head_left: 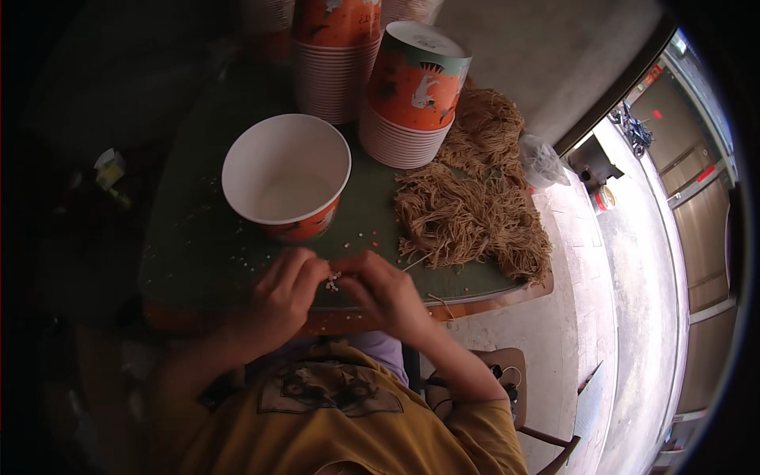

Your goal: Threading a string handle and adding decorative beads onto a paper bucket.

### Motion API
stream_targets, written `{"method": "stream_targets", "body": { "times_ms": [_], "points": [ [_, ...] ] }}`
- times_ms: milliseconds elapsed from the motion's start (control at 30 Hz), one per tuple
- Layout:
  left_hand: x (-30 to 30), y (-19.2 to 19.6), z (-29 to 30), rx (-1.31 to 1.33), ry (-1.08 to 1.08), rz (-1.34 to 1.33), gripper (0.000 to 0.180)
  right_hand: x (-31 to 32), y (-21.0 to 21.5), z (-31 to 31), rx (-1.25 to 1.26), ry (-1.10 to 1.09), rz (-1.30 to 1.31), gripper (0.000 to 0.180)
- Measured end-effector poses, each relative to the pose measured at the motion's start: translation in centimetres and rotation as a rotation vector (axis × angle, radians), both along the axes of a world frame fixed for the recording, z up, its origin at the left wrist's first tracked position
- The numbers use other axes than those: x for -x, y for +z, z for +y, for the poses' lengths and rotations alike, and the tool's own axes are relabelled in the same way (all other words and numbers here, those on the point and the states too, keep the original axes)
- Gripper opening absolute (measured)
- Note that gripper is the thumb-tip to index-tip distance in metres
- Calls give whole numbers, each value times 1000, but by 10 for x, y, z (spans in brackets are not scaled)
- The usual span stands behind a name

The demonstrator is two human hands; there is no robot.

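Fingers of the left hand [286,286] pinch a small pale cluster [333,282] at the worktop's [370,198] six o'clock edge; the right hand [381,286] curls close beside it, its exact grip impossible to tell. Coloured specks [347,245] lie just beyond. From the hands, tan yarn bundles [475,222] sit at two o'clock, an open paper bucket [273,170] at eleven, inverted bucket stacks [416,99] at twelve and one.

Stacked tubs [416,91] at upper centre are orange with white figures; the open tub [286,174] is white inside. The worktop [374,207] is dark green, the yarn [475,215] right of centre tan, the shirt [340,435] below mustard.
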State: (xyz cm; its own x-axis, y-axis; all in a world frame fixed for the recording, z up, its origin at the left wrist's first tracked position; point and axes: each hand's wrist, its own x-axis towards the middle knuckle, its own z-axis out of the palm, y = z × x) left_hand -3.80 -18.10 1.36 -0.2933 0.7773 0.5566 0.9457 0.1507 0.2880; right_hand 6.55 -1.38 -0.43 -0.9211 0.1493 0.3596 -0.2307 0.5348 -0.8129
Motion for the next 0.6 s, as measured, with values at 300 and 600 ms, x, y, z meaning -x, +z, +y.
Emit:
{"method": "stream_targets", "body": {
  "times_ms": [300,600],
  "points": [
    [9,15,-41,77,44,-16,16,27,9,-40,4,32,119,10],
    [43,34,-13,-52,136,163,33,27,8,-30,221,-164,-7,6]
  ]
}}
